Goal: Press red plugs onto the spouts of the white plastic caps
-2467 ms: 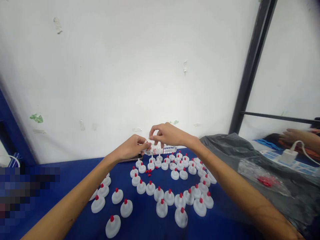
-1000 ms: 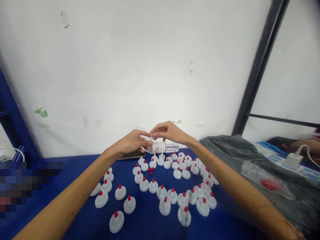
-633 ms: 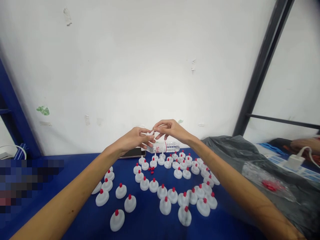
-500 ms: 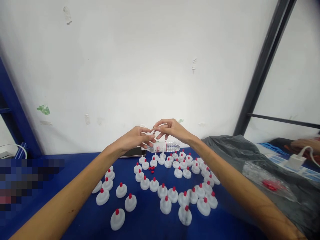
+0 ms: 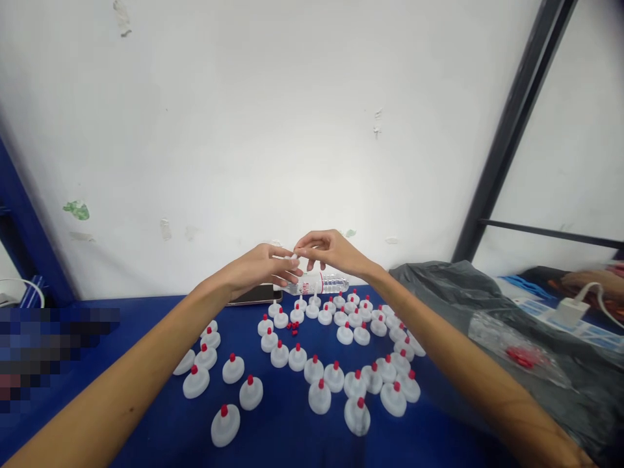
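Note:
My left hand (image 5: pixel 266 266) holds a small white nozzle piece (image 5: pixel 294 257) between its fingers, above the back of the blue table. My right hand (image 5: pixel 331 251) has thumb and index finger pinched at the tip of that same piece; whether a cap is between them is too small to tell. Below the hands, many white domed lids with red tips (image 5: pixel 298 356) stand on the table, several in a curved row. A few lids at the back, such as one white uncapped lid (image 5: pixel 274 309), show bare white nozzles. Several loose red caps (image 5: pixel 293 327) lie among them.
Behind the lids lie a clear bottle (image 5: pixel 319 283) and a dark phone (image 5: pixel 256 296). At the right are a grey plastic sheet (image 5: pixel 439 292), a clear bag of red pieces (image 5: pixel 519 351), a white charger (image 5: pixel 570 312) and another person's hand.
The view has shifted slightly. My hands remain together at the white piece, with my right fingertips slightly lower and closer to my left fingers.

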Motion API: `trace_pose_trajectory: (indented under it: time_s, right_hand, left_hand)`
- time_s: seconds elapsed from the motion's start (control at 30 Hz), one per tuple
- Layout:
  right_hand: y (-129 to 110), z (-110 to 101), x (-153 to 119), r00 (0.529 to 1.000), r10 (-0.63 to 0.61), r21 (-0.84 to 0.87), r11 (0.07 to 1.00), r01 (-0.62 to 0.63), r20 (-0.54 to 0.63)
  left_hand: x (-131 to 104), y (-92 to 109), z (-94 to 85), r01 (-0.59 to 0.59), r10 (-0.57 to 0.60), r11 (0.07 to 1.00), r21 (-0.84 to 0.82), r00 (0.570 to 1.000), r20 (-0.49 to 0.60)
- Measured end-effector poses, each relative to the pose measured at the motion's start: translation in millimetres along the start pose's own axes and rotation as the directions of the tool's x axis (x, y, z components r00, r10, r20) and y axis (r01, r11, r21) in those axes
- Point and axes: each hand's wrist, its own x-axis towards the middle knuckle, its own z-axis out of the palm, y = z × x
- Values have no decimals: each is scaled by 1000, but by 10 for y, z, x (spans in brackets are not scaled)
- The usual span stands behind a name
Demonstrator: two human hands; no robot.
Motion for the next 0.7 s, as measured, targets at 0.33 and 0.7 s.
trace_pose_trajectory:
  time_s: [0.33, 0.7]
  right_hand:
    - [-125, 95, 6, 996, -84, -108, 991, 81, -24]
    - [-246, 120, -31, 990, -135, -207, 970, 125, -34]
  left_hand:
    - [-5, 34, -4, 54, -53, 963, -263, 999, 8]
    - [-2, 78, 75, -4, -20, 967, -256, 995, -93]
